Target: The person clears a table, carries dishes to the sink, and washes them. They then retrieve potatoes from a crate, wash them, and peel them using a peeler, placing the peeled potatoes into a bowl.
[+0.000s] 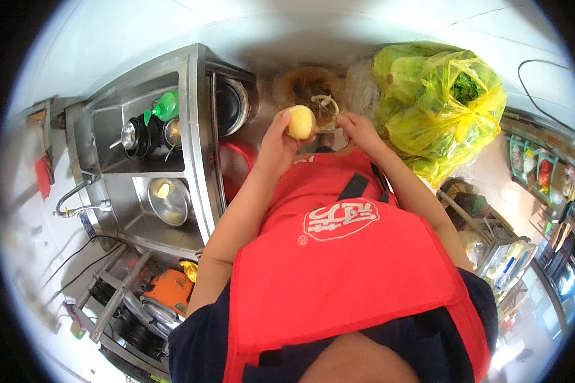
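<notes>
My left hand (287,136) is closed around a pale yellow peeled potato (301,122), held in front of the apron. To its right, my right hand (359,131) grips a curved, pale tool (334,103) that looks like a peeler. A gap separates the tool from the potato, and its handle is mostly hidden by the fingers. Under both hands stands a brownish bin (282,84) with dark, blurred contents. In the lower sink basin at left, a steel bowl (172,215) holds a pale yellow piece (163,191), probably another potato.
The steel double sink (191,119) borders my left arm. Its far basin holds a green bottle (166,106) and several pans. Below its edge sits a red tub (235,163). Yellow plastic bags of leafy greens (441,115) bulge beside my right arm. A metal rack (120,287) stands lower left.
</notes>
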The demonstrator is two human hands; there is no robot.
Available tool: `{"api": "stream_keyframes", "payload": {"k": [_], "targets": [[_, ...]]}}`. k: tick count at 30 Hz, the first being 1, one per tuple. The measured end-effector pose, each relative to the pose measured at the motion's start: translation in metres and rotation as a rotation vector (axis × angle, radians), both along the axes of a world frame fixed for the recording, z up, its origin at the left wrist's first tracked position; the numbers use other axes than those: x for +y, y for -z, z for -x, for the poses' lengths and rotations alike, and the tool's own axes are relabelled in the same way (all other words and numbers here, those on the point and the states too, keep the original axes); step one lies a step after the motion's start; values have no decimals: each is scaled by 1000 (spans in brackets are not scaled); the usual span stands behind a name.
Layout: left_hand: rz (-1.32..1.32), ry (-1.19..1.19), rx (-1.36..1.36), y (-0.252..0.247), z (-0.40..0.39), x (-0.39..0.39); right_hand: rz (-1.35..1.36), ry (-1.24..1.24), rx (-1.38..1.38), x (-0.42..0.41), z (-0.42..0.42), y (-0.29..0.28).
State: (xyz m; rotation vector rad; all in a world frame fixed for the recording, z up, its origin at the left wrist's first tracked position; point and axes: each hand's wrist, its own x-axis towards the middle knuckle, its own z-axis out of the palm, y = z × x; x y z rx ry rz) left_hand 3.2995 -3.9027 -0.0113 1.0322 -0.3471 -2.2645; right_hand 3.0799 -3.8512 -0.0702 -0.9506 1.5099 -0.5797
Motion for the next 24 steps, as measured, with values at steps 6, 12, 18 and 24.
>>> {"api": "stream_keyframes", "payload": {"k": [6,12,18,24], "targets": [[-180,-162,-40,2,11,-4,220,74,61,1,-21,-27],[-274,-137,5,21,4,-2,359,34,345,-2,-17,-6],[-348,-202,-38,21,14,-4,299,-46,275,-2,-24,-57],[-336,-197,-2,10,42,-7,449,-251,508,-7,-23,-86]]}}
